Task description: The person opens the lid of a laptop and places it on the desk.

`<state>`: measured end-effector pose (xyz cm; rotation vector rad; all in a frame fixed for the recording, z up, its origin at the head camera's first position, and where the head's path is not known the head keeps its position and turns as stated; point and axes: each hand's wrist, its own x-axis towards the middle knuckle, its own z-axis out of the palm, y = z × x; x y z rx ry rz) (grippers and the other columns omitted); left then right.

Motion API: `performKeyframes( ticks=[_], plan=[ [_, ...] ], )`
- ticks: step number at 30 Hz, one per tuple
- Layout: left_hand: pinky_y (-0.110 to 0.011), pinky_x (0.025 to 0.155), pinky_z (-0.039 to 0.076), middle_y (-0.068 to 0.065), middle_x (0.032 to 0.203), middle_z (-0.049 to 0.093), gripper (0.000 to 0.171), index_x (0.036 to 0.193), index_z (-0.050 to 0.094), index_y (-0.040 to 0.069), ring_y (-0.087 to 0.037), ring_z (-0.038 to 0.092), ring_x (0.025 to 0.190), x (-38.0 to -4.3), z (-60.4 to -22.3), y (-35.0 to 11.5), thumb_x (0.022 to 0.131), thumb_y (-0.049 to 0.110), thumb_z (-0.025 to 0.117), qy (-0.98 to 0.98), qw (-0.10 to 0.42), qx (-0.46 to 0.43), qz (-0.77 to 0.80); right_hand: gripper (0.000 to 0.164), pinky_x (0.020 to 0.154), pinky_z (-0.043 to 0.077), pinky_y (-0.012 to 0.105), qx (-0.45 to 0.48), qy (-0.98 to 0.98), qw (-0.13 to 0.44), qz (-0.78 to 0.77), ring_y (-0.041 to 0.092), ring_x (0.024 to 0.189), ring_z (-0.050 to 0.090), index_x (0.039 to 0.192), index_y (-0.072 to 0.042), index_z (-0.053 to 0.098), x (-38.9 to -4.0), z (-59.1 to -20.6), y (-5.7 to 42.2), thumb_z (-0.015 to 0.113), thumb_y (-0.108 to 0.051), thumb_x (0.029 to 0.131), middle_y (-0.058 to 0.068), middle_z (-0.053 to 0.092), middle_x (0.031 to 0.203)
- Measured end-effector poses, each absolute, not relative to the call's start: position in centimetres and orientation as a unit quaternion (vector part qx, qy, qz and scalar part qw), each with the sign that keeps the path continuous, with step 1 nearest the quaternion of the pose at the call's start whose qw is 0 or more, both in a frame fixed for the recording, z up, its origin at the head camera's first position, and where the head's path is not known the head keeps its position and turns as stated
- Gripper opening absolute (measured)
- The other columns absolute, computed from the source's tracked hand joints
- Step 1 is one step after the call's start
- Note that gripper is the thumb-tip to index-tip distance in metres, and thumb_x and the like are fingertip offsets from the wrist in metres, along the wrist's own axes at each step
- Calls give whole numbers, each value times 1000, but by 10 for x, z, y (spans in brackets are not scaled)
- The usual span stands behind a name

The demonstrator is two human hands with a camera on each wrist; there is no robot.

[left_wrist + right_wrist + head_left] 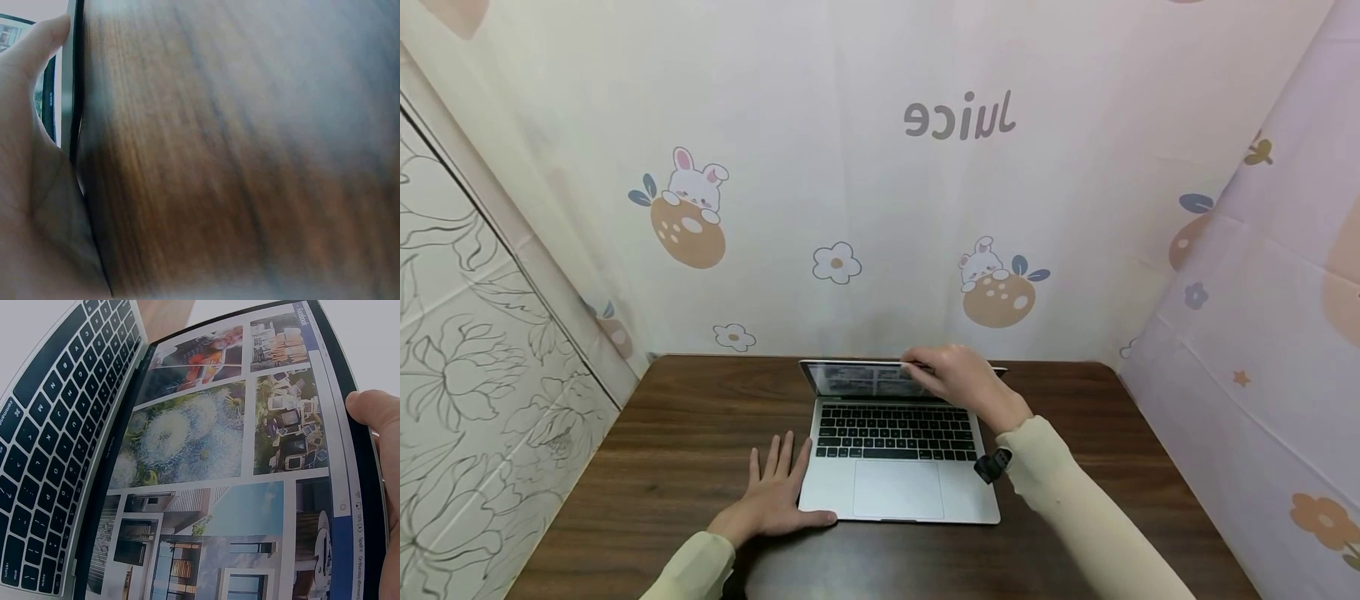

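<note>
A silver laptop [827, 492] with black keys sits on the table, its lid [850, 380] raised and its screen lit. My right hand [962, 379] pinches the top edge of the lid, thumb on the screen side. In the right wrist view the screen [206, 450] shows several pictures beside the keyboard [56, 425]. My left hand [772, 500] lies at the laptop's front left corner, fingers straight and spread, thumb along the front edge. The left wrist view shows that thumb [37, 47] against the laptop's edge.
The dark brown wooden table [700, 408] runs back to a pale printed curtain [835, 183]. Another curtain [1247, 333] hangs along the right side, and a white panel with flower line drawings [475, 375] stands on the left. A black wrist device [992, 465] is on my right wrist.
</note>
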<state>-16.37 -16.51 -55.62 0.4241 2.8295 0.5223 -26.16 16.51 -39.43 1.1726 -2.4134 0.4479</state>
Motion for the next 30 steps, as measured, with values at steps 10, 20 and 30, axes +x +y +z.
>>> performKeyframes(
  ticks=[10, 20, 30],
  plan=[
    [-73, 117, -13, -27, 171, 2, 132, 167, 12, 12, -48, -4, 158, -163, -556, -167, 72, 89, 62, 961, 111, 149, 204, 15, 63, 59, 28, 414, -873, 195, 167, 6, 60, 66, 110, -10, 76, -270, -392, 165, 69, -20, 100, 2, 79, 90],
    [-73, 116, -16, -25, 172, -3, 131, 167, 7, 15, -47, -7, 158, -163, -558, -168, 74, 90, 60, 960, 115, 154, 205, 15, 62, 57, 28, 406, -875, 171, 198, 2, 56, 61, 111, -11, 77, -277, -388, 166, 68, -19, 101, 3, 79, 92],
    [-73, 117, -15, -25, 172, -3, 131, 167, 9, 15, -47, -6, 158, -164, -559, -168, 74, 90, 61, 961, 112, 152, 202, 17, 64, 57, 29, 396, -882, 156, 201, 1, 57, 61, 112, -12, 77, -283, -384, 165, 66, -21, 102, 3, 79, 93]
  ],
)
